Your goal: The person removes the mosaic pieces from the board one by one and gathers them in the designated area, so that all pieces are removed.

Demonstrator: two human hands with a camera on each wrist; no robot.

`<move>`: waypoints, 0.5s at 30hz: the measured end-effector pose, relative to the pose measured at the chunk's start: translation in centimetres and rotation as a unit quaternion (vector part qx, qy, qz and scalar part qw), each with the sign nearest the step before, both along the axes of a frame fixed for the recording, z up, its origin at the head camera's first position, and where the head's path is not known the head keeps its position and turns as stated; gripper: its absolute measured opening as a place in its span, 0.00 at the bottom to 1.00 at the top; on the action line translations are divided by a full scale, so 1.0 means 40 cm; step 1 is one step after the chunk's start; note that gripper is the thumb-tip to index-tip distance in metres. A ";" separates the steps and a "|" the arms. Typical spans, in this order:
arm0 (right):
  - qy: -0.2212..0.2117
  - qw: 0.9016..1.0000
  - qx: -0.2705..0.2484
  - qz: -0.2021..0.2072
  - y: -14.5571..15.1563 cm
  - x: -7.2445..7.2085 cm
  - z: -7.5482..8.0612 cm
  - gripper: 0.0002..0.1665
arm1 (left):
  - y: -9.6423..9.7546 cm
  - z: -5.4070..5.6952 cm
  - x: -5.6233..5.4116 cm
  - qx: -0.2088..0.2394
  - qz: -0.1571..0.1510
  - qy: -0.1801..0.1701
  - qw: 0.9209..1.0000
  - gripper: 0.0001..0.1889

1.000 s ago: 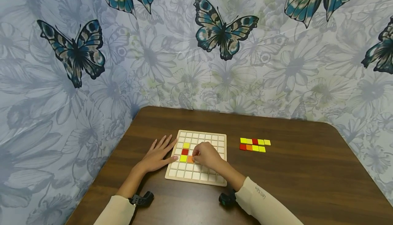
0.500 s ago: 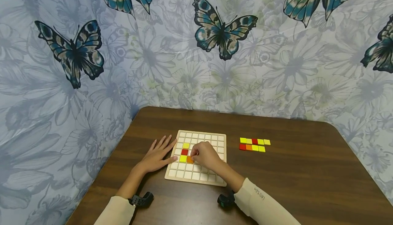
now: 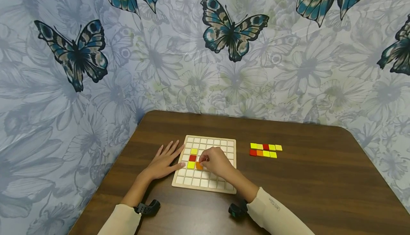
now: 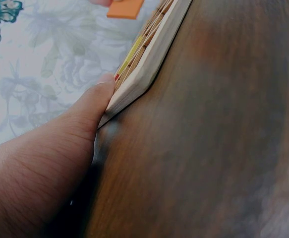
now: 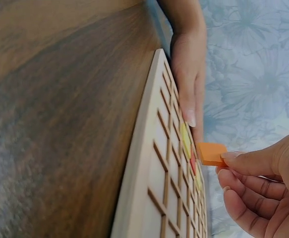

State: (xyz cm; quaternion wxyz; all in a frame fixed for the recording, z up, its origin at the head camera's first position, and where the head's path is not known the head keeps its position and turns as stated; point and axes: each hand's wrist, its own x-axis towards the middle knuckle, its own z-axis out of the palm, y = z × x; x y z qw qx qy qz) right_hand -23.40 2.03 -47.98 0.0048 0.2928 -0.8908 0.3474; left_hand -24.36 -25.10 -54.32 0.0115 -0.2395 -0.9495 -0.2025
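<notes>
A wooden grid board point(image 3: 205, 189) with pale square cells lies on the table. Two yellow tiles and one red tile point(image 3: 192, 158) sit in a column on its left part. My right hand point(image 3: 216, 161) pinches an orange tile point(image 5: 212, 153) between thumb and finger; in the right wrist view the tile is held just above the board. My left hand point(image 3: 161, 162) lies with fingers spread at the board's left edge, its thumb point(image 4: 97, 96) resting on the rim.
Right of the board, two rows of loose tiles point(image 3: 263, 151), yellow, red and orange, lie on the brown table point(image 3: 307, 178). A butterfly-patterned cloth point(image 3: 179, 85) hangs behind the table.
The orange tile in my right hand has shifted and tilted slightly over the same spot of the board. My left hand has stayed in place.
</notes>
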 end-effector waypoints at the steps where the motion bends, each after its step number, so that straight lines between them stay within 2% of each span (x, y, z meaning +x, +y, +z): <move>1: -0.002 1.000 -0.001 -0.001 0.004 0.003 0.004 0.05 | 0.001 0.000 0.000 0.001 0.000 -0.001 1.000 0.43; 15: -0.004 1.000 -0.027 -0.010 0.091 0.033 0.033 0.05 | 0.002 0.008 0.005 0.005 -0.003 0.002 1.000 0.43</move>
